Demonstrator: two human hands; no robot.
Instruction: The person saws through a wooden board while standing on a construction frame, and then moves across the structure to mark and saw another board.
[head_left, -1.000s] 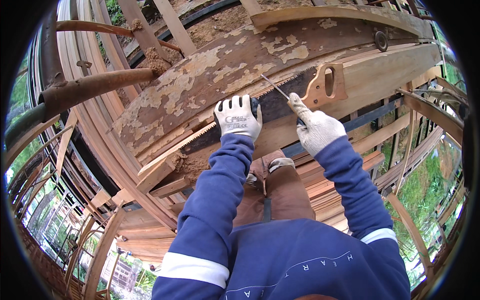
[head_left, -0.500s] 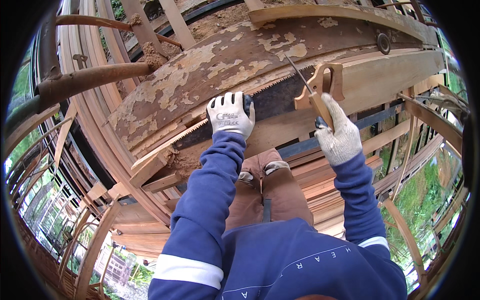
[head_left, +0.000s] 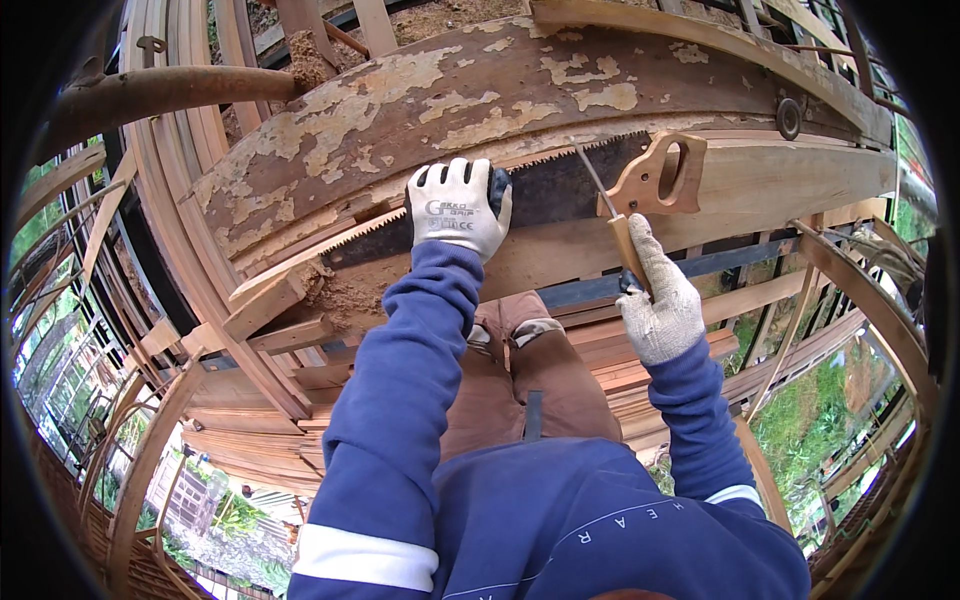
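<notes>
Clearly left hand (head_left: 458, 208) presses flat on the saw (head_left: 560, 185), steadying it; right hand (head_left: 658, 300) grips a file (head_left: 612, 215) against its teeth.

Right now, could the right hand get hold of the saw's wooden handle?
Probably yes: the right hand sits just below the saw handle with nothing between them, but it already grips a thin file, so it would need freeing first.
</notes>
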